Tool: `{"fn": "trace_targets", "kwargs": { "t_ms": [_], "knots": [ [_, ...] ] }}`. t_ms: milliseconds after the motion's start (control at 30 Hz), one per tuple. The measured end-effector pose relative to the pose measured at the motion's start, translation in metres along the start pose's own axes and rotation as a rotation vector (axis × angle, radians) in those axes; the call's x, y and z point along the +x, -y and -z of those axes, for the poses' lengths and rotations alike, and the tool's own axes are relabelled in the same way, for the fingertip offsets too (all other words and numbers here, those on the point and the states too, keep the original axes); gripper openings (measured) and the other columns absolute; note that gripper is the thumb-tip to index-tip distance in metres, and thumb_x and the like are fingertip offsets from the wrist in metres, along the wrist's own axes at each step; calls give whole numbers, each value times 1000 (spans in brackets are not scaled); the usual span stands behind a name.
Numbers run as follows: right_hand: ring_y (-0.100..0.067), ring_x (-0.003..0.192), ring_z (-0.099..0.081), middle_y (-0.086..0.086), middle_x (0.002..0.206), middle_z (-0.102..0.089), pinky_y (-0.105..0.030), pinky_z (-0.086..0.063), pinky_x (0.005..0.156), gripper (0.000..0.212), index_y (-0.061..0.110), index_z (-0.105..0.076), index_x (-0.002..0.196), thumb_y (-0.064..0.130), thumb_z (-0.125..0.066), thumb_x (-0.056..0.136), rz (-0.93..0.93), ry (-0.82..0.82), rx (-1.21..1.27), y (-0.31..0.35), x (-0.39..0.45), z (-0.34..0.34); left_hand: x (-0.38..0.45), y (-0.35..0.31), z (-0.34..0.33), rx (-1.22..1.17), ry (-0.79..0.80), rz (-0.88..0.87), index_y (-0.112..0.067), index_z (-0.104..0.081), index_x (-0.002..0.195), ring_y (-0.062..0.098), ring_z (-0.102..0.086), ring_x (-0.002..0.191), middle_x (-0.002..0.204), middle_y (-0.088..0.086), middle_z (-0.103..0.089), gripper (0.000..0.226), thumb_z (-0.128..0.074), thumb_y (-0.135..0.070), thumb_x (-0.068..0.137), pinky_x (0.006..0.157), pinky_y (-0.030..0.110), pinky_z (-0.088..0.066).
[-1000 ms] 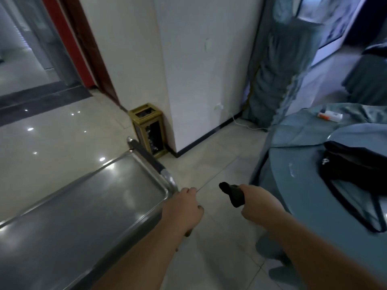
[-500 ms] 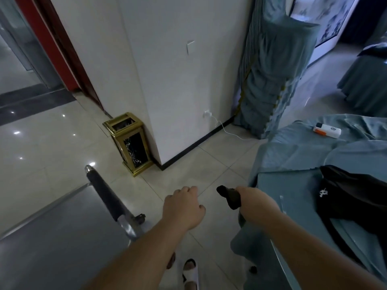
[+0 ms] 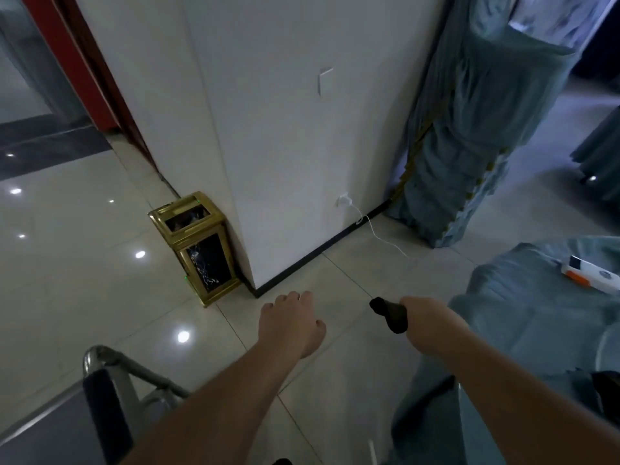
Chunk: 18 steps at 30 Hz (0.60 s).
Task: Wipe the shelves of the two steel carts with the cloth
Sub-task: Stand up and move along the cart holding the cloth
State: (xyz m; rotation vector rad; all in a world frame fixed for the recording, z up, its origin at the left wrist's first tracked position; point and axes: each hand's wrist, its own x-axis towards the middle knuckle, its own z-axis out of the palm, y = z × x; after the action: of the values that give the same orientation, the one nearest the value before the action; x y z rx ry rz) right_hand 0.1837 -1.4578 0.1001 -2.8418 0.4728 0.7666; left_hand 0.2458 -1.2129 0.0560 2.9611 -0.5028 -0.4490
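Note:
One steel cart (image 3: pixel 50 427) shows only its end at the bottom left, with a black-padded handle (image 3: pixel 107 417) and a chrome rail. My left hand (image 3: pixel 292 325) hovers over the tiled floor to the right of the cart, fingers loosely curled, holding nothing and touching nothing. My right hand (image 3: pixel 429 325) grips a dark cloth (image 3: pixel 389 313), whose end sticks out to the left of the fist. A second cart is not in view.
A gold waste bin (image 3: pixel 196 246) stands against the white pillar (image 3: pixel 285 129) ahead. A white cable runs from a wall plug across the floor. A table under teal cloth (image 3: pixel 536 330) fills the right, with a white and orange device (image 3: pixel 590 275) on it. A teal-covered stack (image 3: pixel 469 146) stands behind.
The view has swung right and up, so the cart has slid to the bottom left corner. My left hand has come off the cart's edge and now hangs free. The right hand keeps the cloth.

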Motion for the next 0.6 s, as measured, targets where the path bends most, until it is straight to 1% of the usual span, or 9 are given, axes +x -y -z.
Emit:
{"fn": "trace_targets", "kwargs": {
  "t_ms": [67, 133, 200, 267, 333, 367, 467, 533, 600],
  "knots": [
    [-18, 85, -63, 2, 93, -63, -34, -56, 82, 10, 23, -56, 103, 15, -56, 96, 26, 2, -28, 8, 44, 11, 30, 11, 5, -18, -8, 21, -24, -49, 143, 23, -56, 121, 137, 2, -60, 52, -45, -50, 98, 94, 42, -42],
    [-18, 79, -59, 2, 88, -59, -29, -50, 74, 5, 21, -53, 95, 20, -53, 99, 76, 2, -32, 21, 90, 24, 58, 23, 8, -35, -16, 58, -24, -48, 144, 24, -56, 121, 137, 3, -59, 53, -45, -52, 99, 96, 43, -43],
    [-18, 74, -53, 1, 85, -55, -25, -41, 65, 15, 18, -52, 93, 29, -48, 103, 133, -2, -24, 39, 134, 39, 86, 37, 13, -49, -22, 118, -25, -44, 149, 25, -55, 127, 144, 3, -56, 57, -44, -53, 99, 101, 44, -42],
    [-18, 79, -56, -2, 91, -59, -27, -45, 70, 20, 17, -56, 101, 33, -45, 106, 203, 17, -12, 60, 179, 53, 115, 51, 23, -65, -37, 187, -26, -41, 153, 26, -54, 131, 148, 3, -54, 60, -44, -53, 99, 104, 44, -42],
    [-24, 101, -64, -7, 112, -64, -35, -52, 94, 25, 13, -59, 118, 33, -48, 107, 270, 64, -21, 83, 220, 70, 141, 65, 38, -67, -66, 270, -26, -44, 150, 27, -55, 128, 145, 3, -56, 58, -45, -53, 99, 100, 43, -45],
    [-26, 107, -64, -9, 118, -65, -39, -51, 101, 27, 12, -59, 124, 31, -51, 107, 305, 83, -55, 97, 237, 81, 151, 71, 48, -67, -72, 318, -25, -45, 148, 27, -56, 126, 142, 3, -57, 56, -46, -53, 99, 96, 42, -45],
    [-26, 104, -64, -11, 123, -64, -40, -53, 99, 25, 12, -56, 123, 26, -48, 104, 458, 107, -205, 144, 276, 117, 170, 91, 69, -87, -91, 457, -26, -48, 144, 27, -57, 123, 136, 3, -59, 52, -47, -53, 100, 91, 41, -43],
    [-29, 107, -62, -12, 124, -63, -40, -52, 97, 24, 15, -54, 123, 27, -44, 105, 586, 125, -278, 178, 296, 135, 178, 106, 77, -122, -93, 546, -27, -48, 143, 27, -57, 124, 137, 2, -60, 52, -46, -53, 99, 97, 43, -45],
    [-28, 104, -63, -9, 117, -64, -36, -51, 89, 11, 19, -51, 111, 19, -52, 101, 695, 116, -366, 213, 312, 145, 179, 123, 75, -173, -84, 643, -27, -46, 147, 27, -56, 127, 141, 2, -59, 57, -46, -55, 98, 102, 46, -46]
  ]
}}
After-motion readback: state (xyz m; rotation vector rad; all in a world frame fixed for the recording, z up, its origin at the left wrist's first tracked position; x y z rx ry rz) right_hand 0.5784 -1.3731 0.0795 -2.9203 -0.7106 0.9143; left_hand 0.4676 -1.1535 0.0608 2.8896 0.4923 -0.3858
